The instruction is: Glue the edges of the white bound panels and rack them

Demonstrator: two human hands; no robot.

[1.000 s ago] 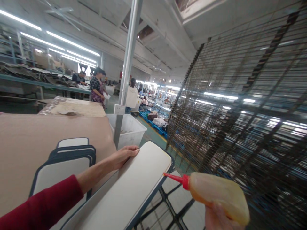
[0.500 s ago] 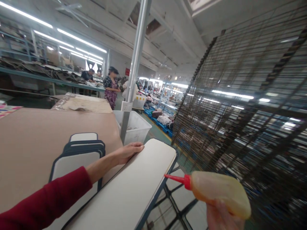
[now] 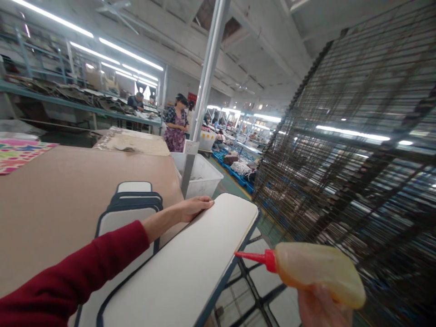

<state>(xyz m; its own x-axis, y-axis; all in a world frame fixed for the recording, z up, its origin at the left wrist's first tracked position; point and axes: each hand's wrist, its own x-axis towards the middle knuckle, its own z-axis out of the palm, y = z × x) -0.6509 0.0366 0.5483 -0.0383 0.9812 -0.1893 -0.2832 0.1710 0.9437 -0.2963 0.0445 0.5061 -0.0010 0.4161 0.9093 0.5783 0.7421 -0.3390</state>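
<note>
My left hand (image 3: 192, 208) grips the far left edge of a long white board (image 3: 190, 263) with a dark blue rim, lifted and tilted over the table edge. The arm wears a dark red sleeve. My right hand (image 3: 320, 306) at the bottom right holds a yellowish squeeze bottle (image 3: 318, 272) of amber glue. Its red nozzle (image 3: 254, 257) points left and touches the board's right edge. A stack of similar white, blue-rimmed boards (image 3: 131, 206) lies on the brown table (image 3: 68, 190) under my left arm.
A tall wire drying rack (image 3: 347, 163) fills the right side. A grey pole (image 3: 204, 95) and a white plastic bin (image 3: 200, 175) stand behind the table. Colourful sheets (image 3: 17, 152) lie at the far left. Other people (image 3: 176, 122) work at distant benches.
The view has swung left and slightly up. My left hand stays on the board's edge and the bottle nozzle stays at the board's right rim.
</note>
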